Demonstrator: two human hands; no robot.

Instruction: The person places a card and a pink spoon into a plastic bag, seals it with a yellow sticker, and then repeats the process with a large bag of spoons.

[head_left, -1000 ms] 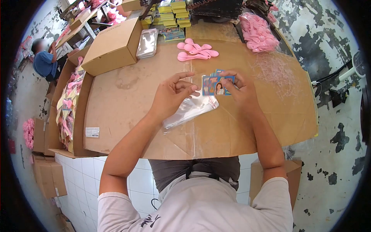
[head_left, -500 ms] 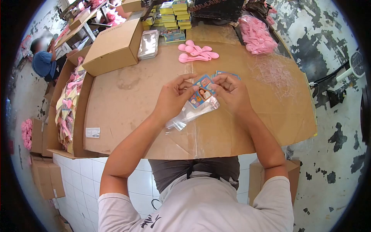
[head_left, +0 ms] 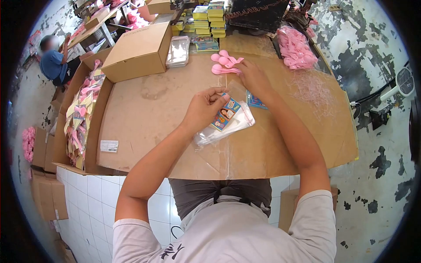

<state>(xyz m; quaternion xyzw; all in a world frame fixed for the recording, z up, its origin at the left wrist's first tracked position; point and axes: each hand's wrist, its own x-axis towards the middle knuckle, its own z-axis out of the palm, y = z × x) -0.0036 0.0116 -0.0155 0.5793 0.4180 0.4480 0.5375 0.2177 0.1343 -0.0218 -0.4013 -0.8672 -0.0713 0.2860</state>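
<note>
My left hand (head_left: 205, 108) pinches a blue printed card (head_left: 226, 113) between thumb and fingers, and clear plastic film (head_left: 237, 90) shows by the card's upper edge. Beneath the card lies a stack of clear plastic bags (head_left: 230, 131) on the cardboard-covered table. My right hand (head_left: 254, 79) is stretched forward to a small pile of pink plastic spoons (head_left: 220, 69), its fingers closed around the handle end of one. More blue cards (head_left: 255, 101) lie under my right forearm, partly hidden by it.
At the left stands an open carton (head_left: 106, 94) of packed spoons, beside a closed box (head_left: 137, 52). Bundled clear bags (head_left: 178, 51) and card stacks (head_left: 215, 19) are at the back. A bag of pink spoons (head_left: 296, 47) and plastic strips (head_left: 313, 90) lie right. A person (head_left: 53, 65) sits far left.
My right hand has left the card and moved forward to the pink spoons, closing on a handle. My left hand keeps the card, now lower over the bags. The view has shifted slightly.
</note>
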